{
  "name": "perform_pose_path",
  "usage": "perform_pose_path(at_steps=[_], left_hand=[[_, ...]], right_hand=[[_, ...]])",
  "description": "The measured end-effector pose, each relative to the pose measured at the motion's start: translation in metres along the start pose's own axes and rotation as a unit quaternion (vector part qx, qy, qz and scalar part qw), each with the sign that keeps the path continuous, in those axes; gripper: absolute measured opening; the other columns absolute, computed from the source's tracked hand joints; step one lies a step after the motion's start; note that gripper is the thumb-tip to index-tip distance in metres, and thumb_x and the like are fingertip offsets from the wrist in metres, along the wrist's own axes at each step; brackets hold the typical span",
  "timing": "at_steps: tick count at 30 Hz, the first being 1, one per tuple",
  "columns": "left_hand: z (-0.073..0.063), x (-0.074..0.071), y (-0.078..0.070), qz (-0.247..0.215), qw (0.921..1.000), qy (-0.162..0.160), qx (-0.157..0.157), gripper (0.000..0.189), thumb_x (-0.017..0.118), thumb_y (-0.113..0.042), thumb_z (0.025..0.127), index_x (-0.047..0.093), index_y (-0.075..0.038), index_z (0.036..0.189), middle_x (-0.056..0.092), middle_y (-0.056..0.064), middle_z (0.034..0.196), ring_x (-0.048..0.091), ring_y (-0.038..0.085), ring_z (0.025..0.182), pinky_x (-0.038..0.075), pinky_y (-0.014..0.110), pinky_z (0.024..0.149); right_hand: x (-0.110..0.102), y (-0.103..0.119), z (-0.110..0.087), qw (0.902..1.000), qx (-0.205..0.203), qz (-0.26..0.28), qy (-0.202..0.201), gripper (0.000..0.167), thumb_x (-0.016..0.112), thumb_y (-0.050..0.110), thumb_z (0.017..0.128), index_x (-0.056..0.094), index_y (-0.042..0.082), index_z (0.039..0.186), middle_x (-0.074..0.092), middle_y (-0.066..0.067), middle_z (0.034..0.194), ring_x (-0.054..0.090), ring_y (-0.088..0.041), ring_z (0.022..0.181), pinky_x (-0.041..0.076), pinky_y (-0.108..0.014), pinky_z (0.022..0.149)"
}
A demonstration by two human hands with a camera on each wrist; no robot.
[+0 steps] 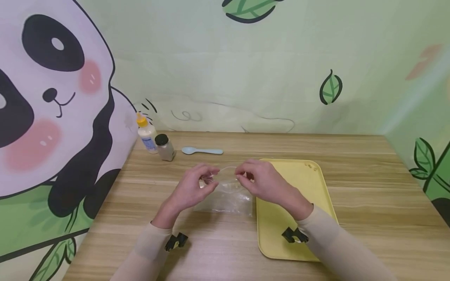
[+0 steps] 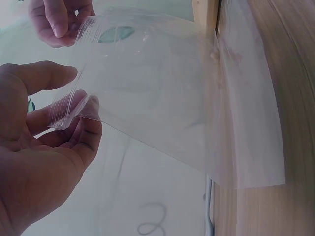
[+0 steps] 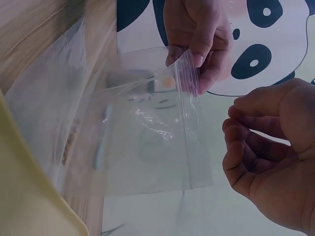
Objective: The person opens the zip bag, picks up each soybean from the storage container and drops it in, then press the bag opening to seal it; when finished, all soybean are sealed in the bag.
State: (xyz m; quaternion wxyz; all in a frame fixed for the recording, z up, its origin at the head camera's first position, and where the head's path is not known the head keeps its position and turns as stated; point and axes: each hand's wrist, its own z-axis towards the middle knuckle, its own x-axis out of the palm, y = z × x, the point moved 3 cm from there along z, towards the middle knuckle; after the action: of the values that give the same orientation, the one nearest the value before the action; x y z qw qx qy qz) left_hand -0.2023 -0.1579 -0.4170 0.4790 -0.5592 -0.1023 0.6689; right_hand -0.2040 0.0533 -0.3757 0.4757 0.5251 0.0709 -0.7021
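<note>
A clear zip-seal plastic bag [image 1: 230, 203] hangs between the two hands over the table, its lower part lying toward the wood. My left hand [image 1: 193, 185] holds a top corner by the ridged seal strip, fingers behind the plastic and thumb at its front. My right hand [image 3: 275, 152] is at the opposite end of the bag's mouth, thumb against the curled fingers. In the right wrist view its fingertips are just off the lip, with nothing showing between them. Small tan pieces [image 3: 70, 146] appear through the plastic.
A yellow tray [image 1: 281, 238] with several tiny tan bits [image 1: 311, 167] in its far corner lies under the right forearm. Behind the left hand are a yellow-capped bottle [image 1: 147, 136], a black-lidded jar [image 1: 165, 150] and a pale blue spoon [image 1: 204, 151]. A panda-painted wall borders the table.
</note>
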Motion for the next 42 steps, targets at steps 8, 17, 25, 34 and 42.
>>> perform_pose_path(at_steps=[8, 17, 25, 34, 42], left_hand=[[0.0, 0.0, 0.0, -0.001, 1.0, 0.003, -0.006, 0.032, 0.072, -0.005, 0.084, 0.066, -0.002, 0.115, 0.067, 0.008, 0.103, 0.066, 0.015, 0.084, 0.057, 0.026, 0.077], [0.0, 0.0, -0.001, -0.008, 1.0, 0.004, -0.002, 0.033, 0.072, -0.004, 0.084, 0.065, -0.001, 0.116, 0.067, 0.009, 0.104, 0.066, 0.015, 0.083, 0.058, 0.027, 0.078], [0.0, -0.001, -0.002, -0.001, 1.0, 0.0, 0.001, 0.032, 0.072, -0.004, 0.083, 0.066, -0.001, 0.114, 0.068, 0.009, 0.102, 0.066, 0.015, 0.083, 0.057, 0.027, 0.077], [0.0, 0.0, 0.0, 0.005, 1.0, 0.003, -0.003, 0.033, 0.072, -0.005, 0.083, 0.066, -0.001, 0.115, 0.067, 0.008, 0.102, 0.065, 0.015, 0.083, 0.057, 0.026, 0.077], [0.0, 0.001, 0.001, 0.002, 1.0, 0.005, -0.002, 0.033, 0.072, -0.005, 0.083, 0.065, 0.0, 0.115, 0.067, 0.01, 0.102, 0.065, 0.015, 0.083, 0.057, 0.026, 0.076]], right_hand=[[-0.001, -0.004, -0.001, 0.9999, 0.009, 0.0, 0.006, 0.006, 0.067, 0.011, 0.089, 0.073, 0.01, 0.09, 0.068, 0.001, 0.085, 0.057, -0.007, 0.069, 0.05, -0.018, 0.06], [-0.005, -0.012, -0.003, 0.9997, 0.022, 0.005, -0.006, 0.008, 0.066, 0.009, 0.088, 0.073, 0.01, 0.091, 0.068, 0.002, 0.081, 0.055, -0.007, 0.067, 0.049, -0.019, 0.058], [-0.015, -0.026, -0.004, 0.9991, 0.029, -0.003, -0.03, 0.006, 0.067, 0.01, 0.088, 0.073, 0.009, 0.089, 0.066, 0.002, 0.077, 0.054, -0.01, 0.065, 0.047, -0.022, 0.058], [-0.027, -0.052, -0.013, 0.996, 0.082, -0.005, -0.035, 0.008, 0.067, 0.01, 0.088, 0.074, 0.008, 0.092, 0.068, -0.001, 0.083, 0.053, -0.011, 0.067, 0.048, -0.025, 0.06], [-0.033, -0.074, -0.021, 0.993, 0.11, -0.019, -0.04, 0.009, 0.065, 0.008, 0.089, 0.073, 0.006, 0.092, 0.069, -0.005, 0.082, 0.054, -0.014, 0.067, 0.048, -0.028, 0.06]])
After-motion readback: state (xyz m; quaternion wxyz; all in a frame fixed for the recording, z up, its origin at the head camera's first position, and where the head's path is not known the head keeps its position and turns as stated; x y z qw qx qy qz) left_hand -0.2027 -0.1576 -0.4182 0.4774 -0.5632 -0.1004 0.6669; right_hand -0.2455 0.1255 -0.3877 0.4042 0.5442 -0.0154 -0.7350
